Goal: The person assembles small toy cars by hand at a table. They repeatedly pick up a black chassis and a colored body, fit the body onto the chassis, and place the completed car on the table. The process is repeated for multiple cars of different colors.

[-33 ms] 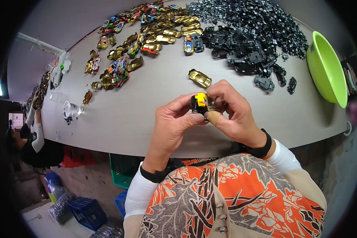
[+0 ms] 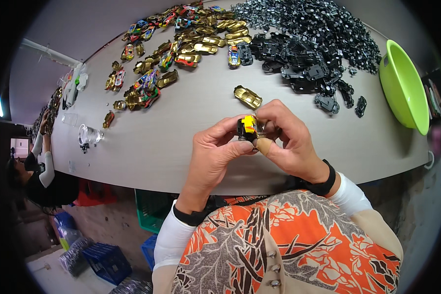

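Between my two hands, just above the table near its front edge, is a small toy car (image 2: 250, 125) with yellow, red and black parts. My left hand (image 2: 215, 147) pinches its dark side with the thumb and fingers. From the other side my right hand (image 2: 289, 142) grips it with bent fingers, the thumb wrapped in a tan covering. My fingers hide much of the toy. Just beyond them a gold toy car body (image 2: 248, 97) lies alone on the table.
Gold and coloured car bodies (image 2: 186, 49) are heaped at the far left, black chassis (image 2: 299, 61) and small wheel parts (image 2: 323, 22) at the far right. A lime green basin (image 2: 402, 88) stands right; a clear cup (image 2: 89, 134) lies left. Another person (image 2: 46, 176) works at far left.
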Demonstrator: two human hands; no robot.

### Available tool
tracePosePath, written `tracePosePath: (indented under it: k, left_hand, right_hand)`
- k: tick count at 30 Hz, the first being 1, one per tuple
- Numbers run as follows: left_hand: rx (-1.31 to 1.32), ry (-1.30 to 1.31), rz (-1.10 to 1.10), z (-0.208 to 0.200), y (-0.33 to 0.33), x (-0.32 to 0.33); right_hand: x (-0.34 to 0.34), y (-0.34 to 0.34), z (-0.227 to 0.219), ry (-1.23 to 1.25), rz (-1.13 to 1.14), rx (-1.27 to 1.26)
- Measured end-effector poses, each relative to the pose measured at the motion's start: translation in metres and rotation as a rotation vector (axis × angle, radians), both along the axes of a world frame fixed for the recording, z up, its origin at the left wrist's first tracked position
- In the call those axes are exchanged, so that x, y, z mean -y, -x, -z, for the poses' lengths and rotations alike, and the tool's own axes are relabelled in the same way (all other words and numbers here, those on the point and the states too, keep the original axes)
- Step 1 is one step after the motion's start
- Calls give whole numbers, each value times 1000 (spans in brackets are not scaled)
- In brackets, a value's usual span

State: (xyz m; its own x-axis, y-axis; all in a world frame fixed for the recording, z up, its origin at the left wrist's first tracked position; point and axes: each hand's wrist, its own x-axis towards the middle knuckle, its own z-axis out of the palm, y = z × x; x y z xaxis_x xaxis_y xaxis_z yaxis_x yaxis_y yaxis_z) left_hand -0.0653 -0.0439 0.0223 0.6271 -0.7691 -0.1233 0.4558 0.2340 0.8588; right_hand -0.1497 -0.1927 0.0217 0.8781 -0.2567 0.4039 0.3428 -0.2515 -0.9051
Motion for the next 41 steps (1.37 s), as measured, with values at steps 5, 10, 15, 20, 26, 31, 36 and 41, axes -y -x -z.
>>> tracePosePath:
  k: [5,10,15,20,26,31,36,41]
  left_hand:
    - [113,15,-10,3,-1,-1]
    - [301,-51,24,6,0,-5]
    - [722,-170,-3,-4,10,-4]
    - [595,-206,44,-6,11,-8]
    - [176,-154,105,-1,3,-22]
    - [25,-172,137,6,1,-21]
    - [40,-263,213,5,2,-22]
    - [138,-284,288,7,1,-24]
  right_hand:
    - [0,2,-1,-2,-89,-34]
    - [-1,3,-3,19,-104,-69]
    - [-2,5,-3,153,-43,-87]
    - [-1,4,1,115,-47,-37]
    - [12,12,-1,-348,-210,-288]
    - [18,11,-3,-473,-428,-354]
    - [18,10,-8,-359,-424,-465]
    - [18,11,-8,-334,-466,-524]
